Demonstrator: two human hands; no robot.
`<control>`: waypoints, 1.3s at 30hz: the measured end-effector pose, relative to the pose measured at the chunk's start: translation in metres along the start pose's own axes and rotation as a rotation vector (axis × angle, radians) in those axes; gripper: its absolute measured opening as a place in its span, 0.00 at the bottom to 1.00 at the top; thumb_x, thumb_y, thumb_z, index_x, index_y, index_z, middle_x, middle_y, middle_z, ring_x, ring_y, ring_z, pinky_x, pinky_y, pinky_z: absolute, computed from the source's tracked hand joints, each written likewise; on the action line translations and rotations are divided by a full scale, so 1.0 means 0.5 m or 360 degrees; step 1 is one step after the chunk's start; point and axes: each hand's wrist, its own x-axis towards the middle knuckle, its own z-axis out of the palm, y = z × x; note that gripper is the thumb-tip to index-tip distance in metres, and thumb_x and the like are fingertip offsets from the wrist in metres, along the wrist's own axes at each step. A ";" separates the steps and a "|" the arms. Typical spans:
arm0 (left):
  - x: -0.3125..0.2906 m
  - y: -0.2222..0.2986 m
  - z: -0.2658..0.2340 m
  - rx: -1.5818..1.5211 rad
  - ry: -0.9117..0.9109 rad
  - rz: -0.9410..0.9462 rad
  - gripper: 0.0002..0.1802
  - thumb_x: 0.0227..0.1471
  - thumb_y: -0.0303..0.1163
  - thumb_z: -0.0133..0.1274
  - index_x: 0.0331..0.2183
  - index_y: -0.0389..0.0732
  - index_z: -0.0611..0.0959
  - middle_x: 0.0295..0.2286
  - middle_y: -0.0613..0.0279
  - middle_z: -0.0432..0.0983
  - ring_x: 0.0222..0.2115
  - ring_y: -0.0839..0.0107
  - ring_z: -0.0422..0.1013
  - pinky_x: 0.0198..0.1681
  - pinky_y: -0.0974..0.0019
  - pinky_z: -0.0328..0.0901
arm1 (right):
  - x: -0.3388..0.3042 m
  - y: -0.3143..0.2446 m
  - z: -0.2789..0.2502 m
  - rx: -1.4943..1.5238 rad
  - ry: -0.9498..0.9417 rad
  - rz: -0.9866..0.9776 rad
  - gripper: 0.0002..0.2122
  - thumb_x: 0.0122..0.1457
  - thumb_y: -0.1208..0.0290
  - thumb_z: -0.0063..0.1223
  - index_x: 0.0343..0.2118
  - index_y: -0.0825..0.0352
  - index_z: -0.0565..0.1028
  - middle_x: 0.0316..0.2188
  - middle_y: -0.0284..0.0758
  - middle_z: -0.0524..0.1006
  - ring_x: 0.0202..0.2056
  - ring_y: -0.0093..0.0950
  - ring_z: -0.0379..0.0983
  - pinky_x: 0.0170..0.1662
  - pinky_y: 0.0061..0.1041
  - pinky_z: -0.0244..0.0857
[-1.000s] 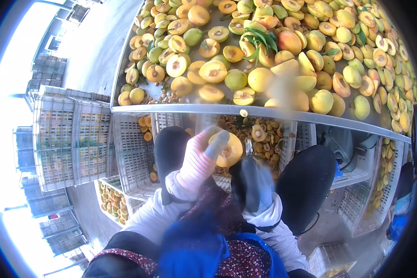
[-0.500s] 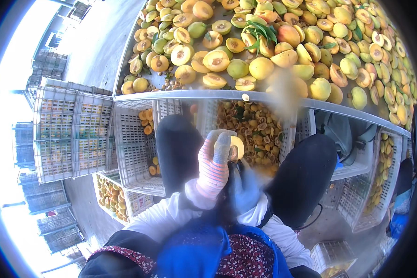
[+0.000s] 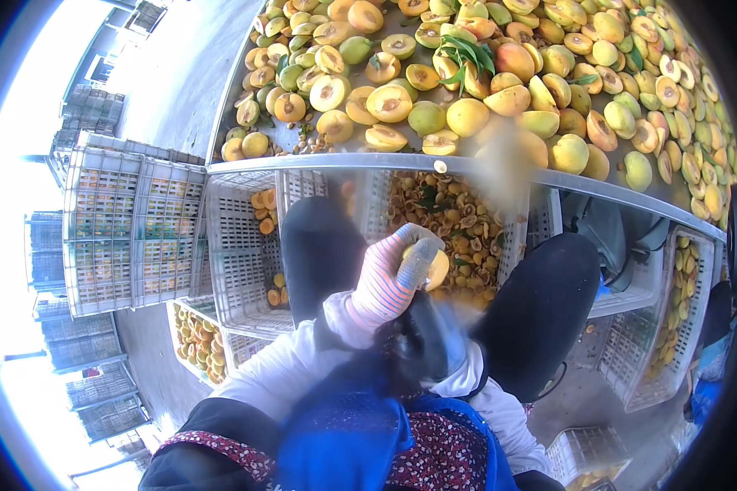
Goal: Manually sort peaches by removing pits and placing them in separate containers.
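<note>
In front of my lap, my left hand (image 3: 393, 274), in a striped glove with grey fingertips, is closed around a yellow peach half (image 3: 437, 268). My right hand (image 3: 440, 335), in a blue glove, is just below it, its fingers curled and smeared by motion. Something dark and narrow shows at its fingers close to the peach half; its kind cannot be made out. Between my knees, below the hands, stands a crate of peach pits and fruit pieces (image 3: 450, 209). Many halved peaches (image 3: 389, 103) lie on the metal table (image 3: 348, 161) ahead.
White crates (image 3: 246, 245) stand under the table, left of my knees. Stacked crates of fruit (image 3: 106, 229) rise further left, with a low fruit crate (image 3: 198, 340) beside them. Another fruit crate (image 3: 671, 319) stands at right, near a grey bag (image 3: 610, 233). Green leaves (image 3: 469, 56) lie among the peaches.
My left hand has turned and moved slightly right with the peach half, its fingers now covering more of it. My right hand has dropped a little and turned.
</note>
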 end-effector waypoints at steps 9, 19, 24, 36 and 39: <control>-0.006 -0.020 0.000 -0.0873 0.0180 -0.0694 0.21 0.52 0.52 0.51 0.33 0.42 0.79 0.22 0.70 0.72 0.23 0.82 0.68 0.28 0.77 0.62 | 0.013 0.059 -0.012 0.3038 -0.0918 0.0994 0.21 0.63 0.48 0.34 0.32 0.65 0.68 0.15 0.29 0.62 0.10 0.18 0.53 0.11 0.16 0.49; 0.016 0.015 -0.388 0.2690 0.0942 -0.0061 0.14 0.49 0.37 0.55 0.38 0.42 0.79 0.31 0.51 0.75 0.36 0.57 0.71 0.40 0.60 0.65 | 0.026 0.064 -0.005 0.2534 -0.0748 0.1235 0.19 0.63 0.49 0.36 0.29 0.60 0.68 0.12 0.29 0.61 0.09 0.18 0.51 0.10 0.16 0.45; 0.168 0.092 -0.188 0.1991 0.0694 0.0236 0.21 0.47 0.50 0.53 0.34 0.42 0.79 0.27 0.52 0.76 0.30 0.54 0.73 0.35 0.57 0.67 | 0.056 0.063 -0.015 0.1965 -0.0278 0.1456 0.20 0.61 0.46 0.37 0.27 0.60 0.68 0.12 0.28 0.62 0.09 0.18 0.52 0.11 0.17 0.47; 0.248 0.044 -0.106 0.0377 -0.0002 0.0207 0.21 0.46 0.30 0.58 0.42 0.34 0.73 0.36 0.59 0.74 0.36 0.72 0.70 0.42 0.70 0.65 | 0.088 0.023 -0.071 0.2341 -0.0358 0.1142 0.21 0.60 0.45 0.39 0.27 0.61 0.68 0.11 0.27 0.62 0.08 0.19 0.53 0.11 0.17 0.47; 0.139 0.042 -0.052 -0.0036 -0.0160 -0.0127 0.22 0.49 0.29 0.56 0.46 0.34 0.71 0.39 0.61 0.72 0.39 0.74 0.69 0.46 0.71 0.64 | 0.102 -0.013 -0.080 0.2122 -0.0403 0.0948 0.20 0.61 0.46 0.40 0.28 0.60 0.68 0.11 0.26 0.62 0.08 0.18 0.52 0.11 0.16 0.47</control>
